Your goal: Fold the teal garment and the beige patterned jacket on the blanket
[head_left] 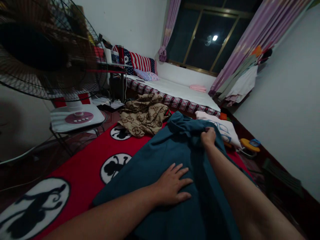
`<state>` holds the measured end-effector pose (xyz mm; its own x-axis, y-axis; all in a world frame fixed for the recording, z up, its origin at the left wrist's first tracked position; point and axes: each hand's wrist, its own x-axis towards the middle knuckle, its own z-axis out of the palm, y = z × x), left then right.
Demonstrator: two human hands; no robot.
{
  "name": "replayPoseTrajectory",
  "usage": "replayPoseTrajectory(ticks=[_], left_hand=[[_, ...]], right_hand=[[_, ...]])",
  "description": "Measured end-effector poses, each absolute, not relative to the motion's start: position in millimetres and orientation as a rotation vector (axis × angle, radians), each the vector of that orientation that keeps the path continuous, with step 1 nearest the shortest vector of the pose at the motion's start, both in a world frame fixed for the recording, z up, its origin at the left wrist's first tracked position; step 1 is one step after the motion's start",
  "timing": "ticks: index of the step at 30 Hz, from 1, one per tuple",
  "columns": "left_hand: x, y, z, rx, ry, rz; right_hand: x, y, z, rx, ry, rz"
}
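L hand (172,186) is resting palm-down, fingers apart, on a large, dark-teal fabric sheet (152,160), its long axis running approx. fwd; R hand (209,136), nearer the bunched far end, is clamping a fold fwd & R of L hand.

Cloth (162,160) teal; blanket (82,166) red w/ blk monkeys in wht circles; curtains (171,23) purple.

Dim room; soft blur; window glare (214,38)
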<state>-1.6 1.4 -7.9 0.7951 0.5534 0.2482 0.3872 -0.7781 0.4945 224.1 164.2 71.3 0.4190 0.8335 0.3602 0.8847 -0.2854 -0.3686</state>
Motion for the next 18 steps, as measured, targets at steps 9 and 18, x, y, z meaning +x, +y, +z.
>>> replayPoseTrajectory(ticks=[9,18], left_hand=[[-78.6,13.9,45.2,2.426,1.0,0.593],[-166.5,13.7,34.0,2.089,1.686,0.307]], right_hand=[[167.0,96.6,28.4,-1.476,-1.884,0.004],[151.0,109.0,20.2,-1.805,-1.882,0.127]])
